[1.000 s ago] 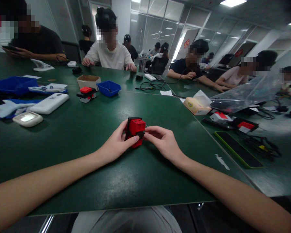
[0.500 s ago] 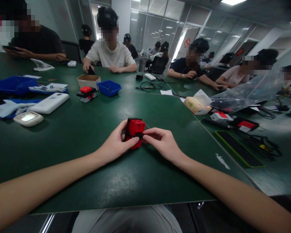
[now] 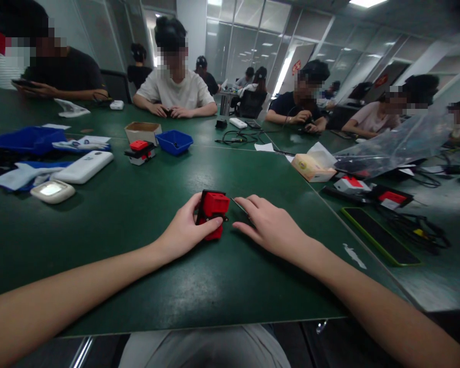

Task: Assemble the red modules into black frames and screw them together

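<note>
My left hand (image 3: pixel 187 221) is closed around a red and black plastic part (image 3: pixel 216 204), with the thumb across its front and the fingers behind it. The part stands upright just over the green table (image 3: pixel 168 286); a small black piece shows at its right edge by my thumb tip. To the right, my right hand (image 3: pixel 272 223) is apart from the part, its thumb and fingers spread. A thin dark rod-like tool (image 3: pixel 239 205) lies at its fingertips, partly hidden under the fingers; its kind is unclear.
Farther off stand a red and grey device (image 3: pixel 140 152), an open cardboard box (image 3: pixel 142 132) and a blue bin (image 3: pixel 175 142). White devices and gloves lie at left. A tissue box (image 3: pixel 314 166), a green-edged phone (image 3: pixel 379 235) and cables are at right. Several people sit around.
My right hand has pulled away from the red and black part and opened, moving right over the thin tool. My left hand keeps its hold. The view has shifted slightly.
</note>
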A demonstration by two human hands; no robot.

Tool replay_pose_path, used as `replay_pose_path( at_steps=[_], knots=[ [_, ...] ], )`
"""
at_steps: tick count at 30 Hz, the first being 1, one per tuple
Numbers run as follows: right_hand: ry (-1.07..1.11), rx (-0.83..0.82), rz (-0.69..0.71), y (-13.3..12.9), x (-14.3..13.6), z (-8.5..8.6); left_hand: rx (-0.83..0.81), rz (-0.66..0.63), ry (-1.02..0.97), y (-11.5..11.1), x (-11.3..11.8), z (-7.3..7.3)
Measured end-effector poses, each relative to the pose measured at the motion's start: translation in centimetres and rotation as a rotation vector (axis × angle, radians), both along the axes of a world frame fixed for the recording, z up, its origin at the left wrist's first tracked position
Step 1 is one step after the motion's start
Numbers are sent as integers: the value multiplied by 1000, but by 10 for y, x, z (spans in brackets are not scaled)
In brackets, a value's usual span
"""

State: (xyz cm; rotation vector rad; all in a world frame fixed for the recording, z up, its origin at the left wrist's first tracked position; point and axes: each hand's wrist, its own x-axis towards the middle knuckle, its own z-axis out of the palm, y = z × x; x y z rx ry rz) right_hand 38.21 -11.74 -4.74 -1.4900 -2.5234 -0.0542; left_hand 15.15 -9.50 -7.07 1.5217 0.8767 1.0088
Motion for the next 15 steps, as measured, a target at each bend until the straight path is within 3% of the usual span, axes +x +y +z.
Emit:
replay_pose_path(
  at_steps=[2, 4, 8, 11, 15],
  knots=[
    [-170, -34, -99, 0, 5, 4, -41, -4, -28, 1, 0, -1],
    [-230, -124, -98, 3, 8, 3, -86, 4, -62, 1, -1, -1],
    [-105, -187, 6, 9, 8, -3, -209, 41, -164, 3, -2, -2],
    [93, -83, 150, 12, 7, -9, -298, 49, -238, 4, -2, -1],
    [321, 227, 374, 11, 5, -11, -322, 52, -260, 4, -2, -1]
  ],
)
